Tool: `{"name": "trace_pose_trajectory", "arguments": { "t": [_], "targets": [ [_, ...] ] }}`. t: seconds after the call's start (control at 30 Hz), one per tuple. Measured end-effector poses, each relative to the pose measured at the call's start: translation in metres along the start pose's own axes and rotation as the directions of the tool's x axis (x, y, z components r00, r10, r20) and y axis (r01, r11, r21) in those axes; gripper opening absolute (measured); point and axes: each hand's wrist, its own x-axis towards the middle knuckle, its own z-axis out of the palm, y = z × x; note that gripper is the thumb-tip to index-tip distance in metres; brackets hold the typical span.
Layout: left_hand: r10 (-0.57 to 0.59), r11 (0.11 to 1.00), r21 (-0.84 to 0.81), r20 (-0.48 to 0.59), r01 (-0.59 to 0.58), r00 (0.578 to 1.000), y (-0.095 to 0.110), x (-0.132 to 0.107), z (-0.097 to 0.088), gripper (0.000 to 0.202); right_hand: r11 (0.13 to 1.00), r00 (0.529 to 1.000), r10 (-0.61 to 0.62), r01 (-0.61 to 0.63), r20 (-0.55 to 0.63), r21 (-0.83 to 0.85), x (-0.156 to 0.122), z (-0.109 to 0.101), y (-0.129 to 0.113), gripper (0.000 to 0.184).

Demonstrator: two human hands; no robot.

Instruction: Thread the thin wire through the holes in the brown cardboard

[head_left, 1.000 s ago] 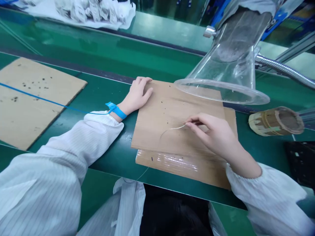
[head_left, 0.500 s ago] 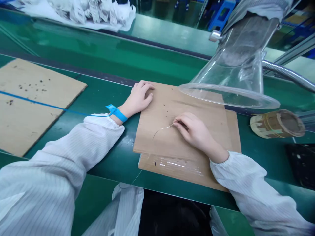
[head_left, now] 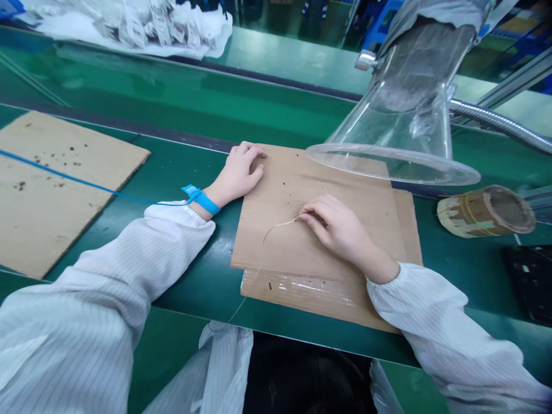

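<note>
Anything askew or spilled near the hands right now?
Slightly: the upper cardboard sheet sits offset over the lower sheet, whose near and right edges stick out. Small dark specks, perhaps marks or debris, dot the upper one.

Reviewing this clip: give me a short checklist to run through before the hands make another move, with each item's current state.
1. Right hand pinching the thin strand: ok, near one end.
2. Strand's free tip touching the top cardboard sheet: cannot tell.
3. Left hand at that sheet's far left corner: ok.
4. Top sheet lined up with the lower cardboard: not ok, the lower one sticks out at the near and right sides.
5. Top sheet free of dark specks: not ok, a few show.
6. Blue wrist strap on the left wrist: ok.
</note>
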Motion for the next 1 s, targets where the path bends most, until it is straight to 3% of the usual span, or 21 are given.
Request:
{"name": "trace_pose_trajectory", "arguments": {
  "t": [0.47,0.6,0.73,0.87,1.0],
  "targets": [
    [-0.004,1.000,-0.008,0.017,0.004,1.000,0.0018,-0.0003,-0.0021,0.031,1.000,1.000,-0.015,0.015,0.004,-0.024,-0.0006,0.0002,-0.0003,0.014],
    [0.005,1.000,0.007,0.020,-0.005,1.000,0.0017,-0.0001,-0.0025,0.032,0.999,0.998,-0.035,0.034,-0.046,-0.030,-0.0012,0.0019,0.0011,0.013],
    [-0.003,1.000,0.004,0.022,0.003,1.000,0.0013,-0.0002,-0.0023,0.031,0.999,1.000,-0.014,0.014,0.015,-0.035,-0.0017,0.0031,0.0026,0.016],
    [0.005,1.000,0.016,0.013,-0.006,1.000,0.0009,-0.0003,-0.0020,0.031,0.999,0.998,-0.033,0.031,-0.045,-0.036,-0.0015,0.0032,0.0021,0.014],
    [0.001,1.000,0.008,0.021,-0.001,1.000,0.0006,-0.0002,-0.0018,0.031,0.999,1.000,-0.025,0.025,0.001,-0.040,-0.0014,0.0030,0.0007,0.016]
  ]
}}
